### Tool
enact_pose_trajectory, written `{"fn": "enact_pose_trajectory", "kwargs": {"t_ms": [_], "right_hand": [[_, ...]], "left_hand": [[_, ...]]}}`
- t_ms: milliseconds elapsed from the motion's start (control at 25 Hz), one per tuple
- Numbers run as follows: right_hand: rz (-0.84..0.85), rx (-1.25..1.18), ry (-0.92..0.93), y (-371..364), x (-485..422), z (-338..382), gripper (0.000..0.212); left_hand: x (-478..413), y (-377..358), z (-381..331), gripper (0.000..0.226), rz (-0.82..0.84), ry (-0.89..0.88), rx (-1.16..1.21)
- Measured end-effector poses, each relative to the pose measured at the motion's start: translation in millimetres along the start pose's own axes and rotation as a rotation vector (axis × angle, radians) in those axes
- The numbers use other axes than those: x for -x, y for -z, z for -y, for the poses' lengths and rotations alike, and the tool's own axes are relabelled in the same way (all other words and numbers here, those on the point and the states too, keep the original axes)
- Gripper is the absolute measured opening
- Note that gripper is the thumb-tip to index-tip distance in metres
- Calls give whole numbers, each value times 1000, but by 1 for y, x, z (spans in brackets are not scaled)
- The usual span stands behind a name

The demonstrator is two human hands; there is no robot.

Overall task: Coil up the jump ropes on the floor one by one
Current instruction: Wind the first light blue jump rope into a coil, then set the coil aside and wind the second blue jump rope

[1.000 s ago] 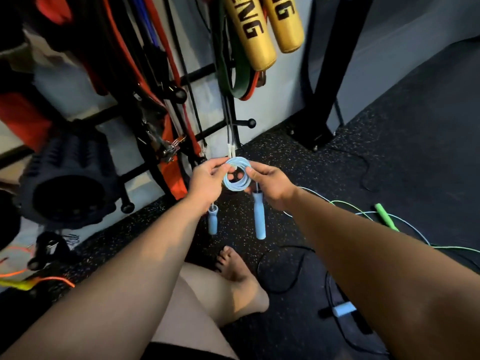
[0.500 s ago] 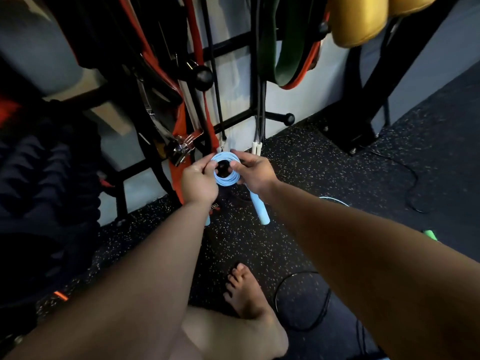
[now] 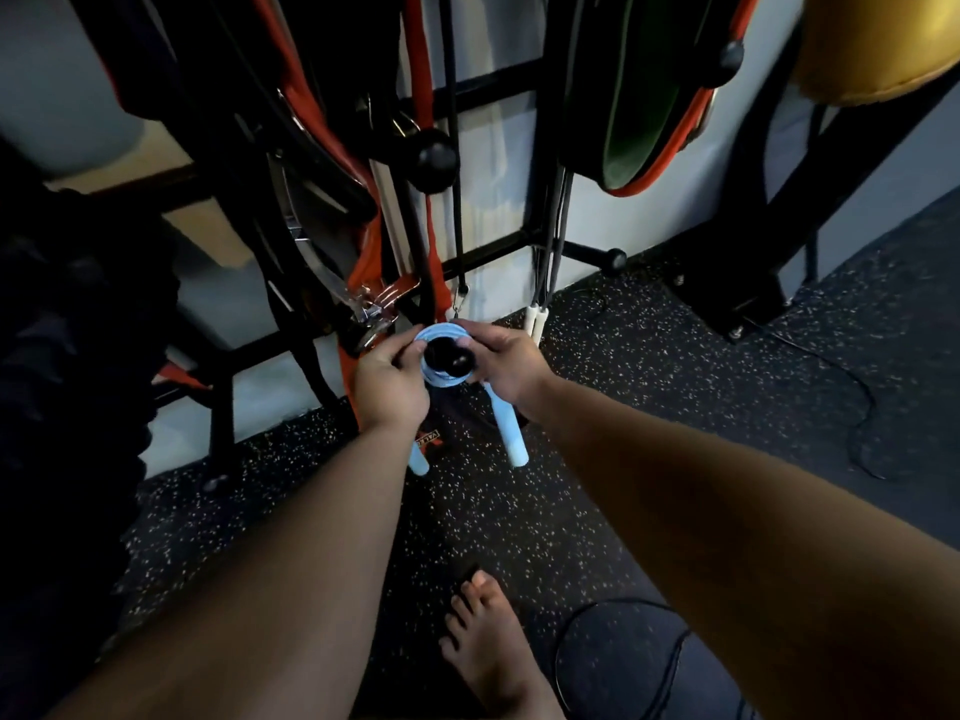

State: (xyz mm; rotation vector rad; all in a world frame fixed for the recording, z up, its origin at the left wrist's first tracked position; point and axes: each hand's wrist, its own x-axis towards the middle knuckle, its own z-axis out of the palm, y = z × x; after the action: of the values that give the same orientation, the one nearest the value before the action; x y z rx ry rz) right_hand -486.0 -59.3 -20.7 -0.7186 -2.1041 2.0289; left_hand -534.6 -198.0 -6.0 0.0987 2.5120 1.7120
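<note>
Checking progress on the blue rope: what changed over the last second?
Both hands, left and right, carried the coiled light-blue jump rope toward the black storage rack; a black knobbed peg now shows through its centre. Both hands keep hold; the handles dangle as before.

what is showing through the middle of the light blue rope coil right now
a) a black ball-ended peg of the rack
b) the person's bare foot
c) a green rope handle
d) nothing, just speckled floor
a: the light blue rope coil, held by the left hand and right hand, rings a black ball-ended peg of the rack.
</note>
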Motion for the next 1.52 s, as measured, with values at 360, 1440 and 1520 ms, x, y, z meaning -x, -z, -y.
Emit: {"fn": "enact_pose_trajectory", "kwargs": {"t_ms": [360,1440,1520], "right_hand": [[-71,661,-197,-25,-83,32,28],[-386,177,-283,147,294,-45,9],[-425,216,-291,168,325,-63,10]], "left_hand": [[-81,-27,29,43,-23,409,-77],[235,-61,-43,11,589,-8,-284],[266,-79,-45,12,659,-56,-291]]}}
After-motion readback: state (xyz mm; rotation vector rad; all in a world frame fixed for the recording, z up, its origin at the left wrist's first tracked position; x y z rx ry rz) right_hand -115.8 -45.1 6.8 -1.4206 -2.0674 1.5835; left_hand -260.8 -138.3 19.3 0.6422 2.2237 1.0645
